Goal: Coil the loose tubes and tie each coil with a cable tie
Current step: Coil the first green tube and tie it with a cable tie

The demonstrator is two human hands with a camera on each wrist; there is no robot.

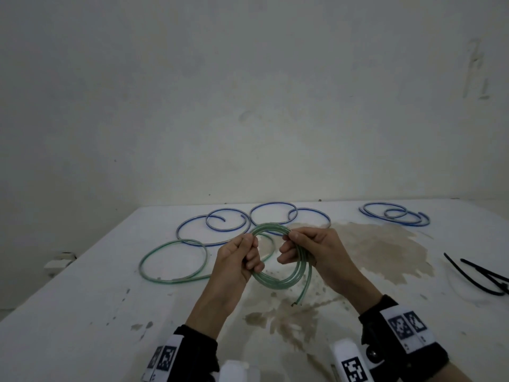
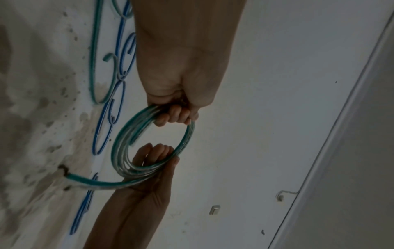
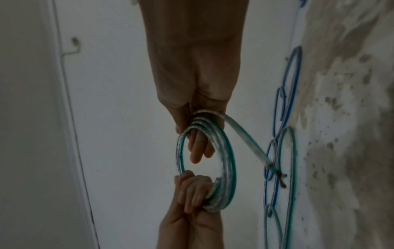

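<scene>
A green translucent tube wound into a coil (image 1: 283, 283) of several turns hangs above the table between both hands. My left hand (image 1: 249, 252) grips its left side with curled fingers. My right hand (image 1: 293, 245) grips the upper right side, thumb on top. The coil's free end (image 1: 296, 302) dangles below. In the left wrist view the left hand (image 2: 177, 116) clasps the coil (image 2: 119, 146). In the right wrist view the right hand (image 3: 198, 143) clasps the coil (image 3: 228, 160). A second green tube (image 1: 170, 260) lies loose on the table at the left.
Loose blue tubes lie curled at the back of the white table (image 1: 110, 312): one at the left (image 1: 192, 241), one in the middle (image 1: 272, 206), one far right (image 1: 394, 219). Black cable ties (image 1: 479, 279) lie at the right edge. A brown stain (image 1: 371, 249) spreads over the middle.
</scene>
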